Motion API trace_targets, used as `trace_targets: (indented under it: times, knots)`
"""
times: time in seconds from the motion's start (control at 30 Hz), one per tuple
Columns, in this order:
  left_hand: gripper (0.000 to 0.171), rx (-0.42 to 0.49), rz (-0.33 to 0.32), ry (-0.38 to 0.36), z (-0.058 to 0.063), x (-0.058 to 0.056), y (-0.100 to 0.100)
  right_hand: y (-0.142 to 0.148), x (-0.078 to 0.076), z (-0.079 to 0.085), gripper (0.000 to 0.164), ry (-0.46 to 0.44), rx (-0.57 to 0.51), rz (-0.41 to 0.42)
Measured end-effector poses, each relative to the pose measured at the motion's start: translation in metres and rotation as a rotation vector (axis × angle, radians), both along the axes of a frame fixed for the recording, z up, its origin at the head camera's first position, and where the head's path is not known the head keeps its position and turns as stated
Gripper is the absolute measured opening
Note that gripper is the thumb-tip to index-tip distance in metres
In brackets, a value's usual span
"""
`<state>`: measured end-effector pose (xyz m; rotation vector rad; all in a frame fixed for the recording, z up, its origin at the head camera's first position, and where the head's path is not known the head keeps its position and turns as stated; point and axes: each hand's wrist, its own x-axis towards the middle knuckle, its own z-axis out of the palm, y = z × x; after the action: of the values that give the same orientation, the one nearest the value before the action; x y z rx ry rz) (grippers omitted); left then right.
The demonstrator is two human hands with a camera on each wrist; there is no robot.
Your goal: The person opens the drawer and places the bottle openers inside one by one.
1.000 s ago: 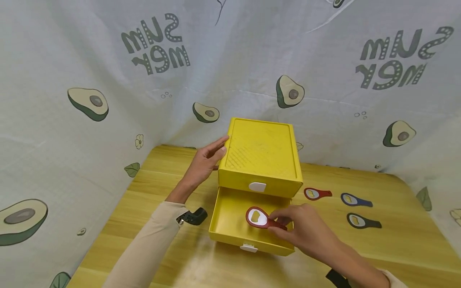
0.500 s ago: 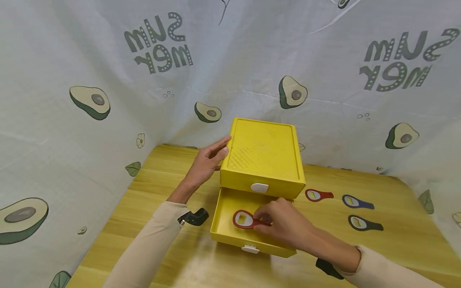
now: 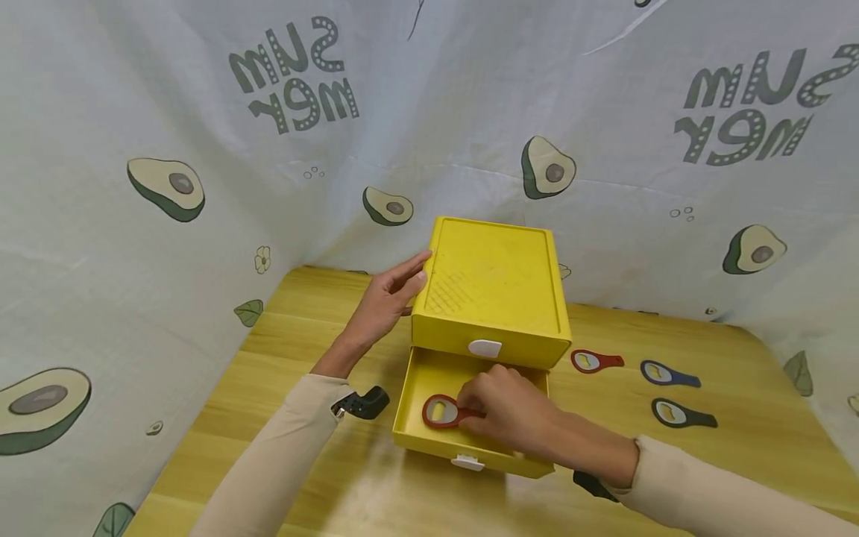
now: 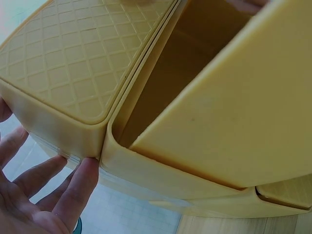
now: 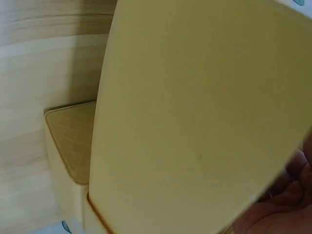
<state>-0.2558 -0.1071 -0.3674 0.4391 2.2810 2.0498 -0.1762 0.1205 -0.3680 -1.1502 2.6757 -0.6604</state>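
A yellow two-drawer box (image 3: 496, 276) stands on the table with its lower drawer (image 3: 429, 446) pulled out. Inside that drawer, my right hand (image 3: 513, 414) pinches the handle of a red bottle opener (image 3: 455, 412), whose round head points left, low over the drawer floor. In the right wrist view the drawer wall (image 5: 195, 112) hides the opener and part of the fingers. My left hand (image 3: 381, 304) rests on the box's left side with fingers extended; the left wrist view shows its fingertips (image 4: 87, 168) against the side.
On the table right of the box lie another red bottle opener (image 3: 597, 362), a blue one (image 3: 671, 374) and a dark one (image 3: 684, 415). The upper drawer (image 3: 439, 334) is closed. Behind the table hangs a white curtain (image 3: 443, 127) printed with avocados.
My right hand has moved left and down, deeper into the lower drawer, carrying the red bottle opener toward the drawer's left side. The left hand has stayed on the box.
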Motion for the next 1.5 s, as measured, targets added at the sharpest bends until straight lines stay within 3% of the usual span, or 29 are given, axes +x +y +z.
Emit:
trace_targets:
  times: [0.37, 0.67, 0.87, 1.23, 1.33, 1.5]
  knots:
    - [0.047, 0.008, -0.001, -0.007, 0.000, 0.002, 0.000, -0.003, 0.003, -0.001, 0.006, 0.130, 0.029, -0.036]
    - [0.047, 0.001, 0.006, -0.008, 0.000, 0.002, 0.002, 0.027, 0.018, 0.017, 0.009, 0.169, -0.043, -0.057]
    - [0.047, 0.012, 0.014, -0.008, -0.001, 0.002, 0.001, 0.051, 0.026, 0.018, 0.017, 0.231, -0.099, -0.091]
    - [0.047, 0.007, 0.012, 0.000, 0.001, 0.002, 0.002, 0.100, 0.027, 0.023, 0.034, 0.451, -0.179, -0.243]
    - [0.047, 0.010, 0.012, -0.005, 0.001, 0.002, 0.002, 0.112, 0.023, 0.024, 0.035, 0.480, -0.184, -0.273]
    - [0.047, 0.017, 0.017, -0.016, 0.000, 0.002, 0.002, 0.134, 0.015, 0.021, 0.030, 0.456, -0.161, -0.341]
